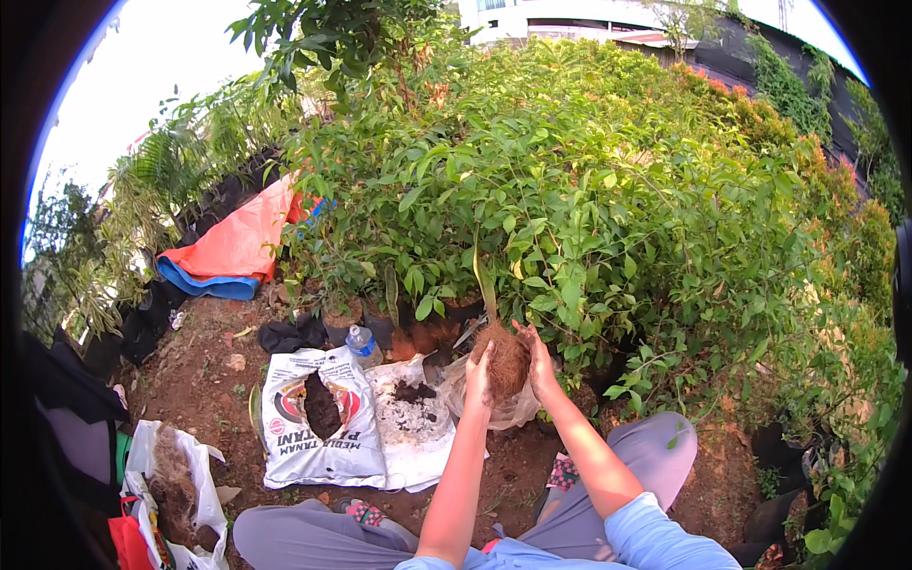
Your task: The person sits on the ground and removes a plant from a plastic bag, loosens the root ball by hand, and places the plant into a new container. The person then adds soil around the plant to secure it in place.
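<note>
Between my two hands is a ball of brown coconut fibre [507, 359], raised in front of me. A long, narrow green and yellow leaf [484, 280] like a snake plant's stands up from its top. My left hand [480, 376] presses on the ball's left side, and my right hand [541, 365] cups the right side with its fingers bent at the upper edge. A see-through plastic bag [519, 413] lies behind and below the ball. Left of my left arm, a flat white sheet [427, 456] carries dark crumbs of soil.
A white printed sack [294, 465], torn at the middle, shows dark soil [321, 407]. Behind it stands a plastic bottle [364, 345]. At lower left, a white bag [211, 503] holds loose fibre [174, 475]. Leafy plants [589, 228] crowd ahead; an orange tarp [237, 233] lies far left.
</note>
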Demonstrator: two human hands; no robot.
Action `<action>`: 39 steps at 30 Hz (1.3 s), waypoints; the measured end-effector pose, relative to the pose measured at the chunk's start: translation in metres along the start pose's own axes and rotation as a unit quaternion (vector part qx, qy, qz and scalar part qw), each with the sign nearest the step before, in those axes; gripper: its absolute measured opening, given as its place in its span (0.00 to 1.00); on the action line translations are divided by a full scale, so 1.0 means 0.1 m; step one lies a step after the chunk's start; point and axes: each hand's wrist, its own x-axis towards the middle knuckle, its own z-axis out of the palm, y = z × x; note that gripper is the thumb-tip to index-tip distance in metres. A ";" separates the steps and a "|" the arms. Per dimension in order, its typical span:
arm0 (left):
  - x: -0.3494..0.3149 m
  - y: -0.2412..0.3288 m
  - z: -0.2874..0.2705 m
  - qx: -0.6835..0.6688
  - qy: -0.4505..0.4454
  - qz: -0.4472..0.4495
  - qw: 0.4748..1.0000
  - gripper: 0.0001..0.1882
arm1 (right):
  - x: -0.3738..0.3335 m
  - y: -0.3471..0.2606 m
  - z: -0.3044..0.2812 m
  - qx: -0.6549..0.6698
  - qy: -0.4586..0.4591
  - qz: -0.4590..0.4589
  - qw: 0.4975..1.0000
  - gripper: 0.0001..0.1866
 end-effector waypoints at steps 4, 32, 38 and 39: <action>-0.06 -0.01 0.10 0.021 0.001 -0.015 1.000 0.22 | -0.02 -0.05 0.01 -0.049 0.032 -0.002 0.998 0.23; -0.19 -0.18 0.09 0.384 -0.044 0.316 0.867 0.19 | -0.08 0.09 0.05 -0.085 0.155 -0.117 0.977 0.12; -0.17 -0.30 0.14 0.186 -0.026 0.212 0.959 0.20 | -0.09 0.05 0.04 -0.077 0.151 -0.104 0.980 0.14; -0.15 -0.32 0.14 0.129 -0.027 0.174 0.976 0.21 | -0.11 0.03 0.05 -0.082 0.146 -0.104 0.980 0.14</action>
